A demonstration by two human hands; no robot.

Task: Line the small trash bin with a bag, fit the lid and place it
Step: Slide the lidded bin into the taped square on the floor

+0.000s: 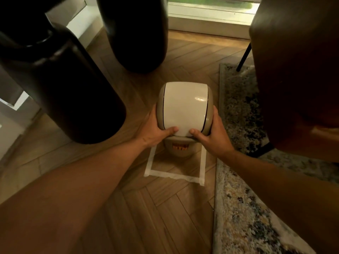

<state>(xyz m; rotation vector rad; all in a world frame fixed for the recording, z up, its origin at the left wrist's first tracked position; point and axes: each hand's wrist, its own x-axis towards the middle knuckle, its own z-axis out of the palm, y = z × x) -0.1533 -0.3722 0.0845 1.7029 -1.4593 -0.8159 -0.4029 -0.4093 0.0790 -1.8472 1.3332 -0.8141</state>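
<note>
A small beige trash bin (pixel 180 148) stands on the wooden floor inside a square of white tape (pixel 172 174). Its lid (pixel 184 107), beige with a white swing flap, sits on top. My left hand (pixel 156 128) holds the lid's left side with the thumb on the flap's near edge. On the other side, my right hand (pixel 213 132) grips the lid the same way. An orange label shows on the bin's front. No bag is visible.
Two tall black vases (pixel 60 83) (pixel 136 33) stand to the left and behind the bin. A brown leather chair (pixel 297 74) with black legs stands on a patterned rug (pixel 244 198) at the right. A window frame runs along the back.
</note>
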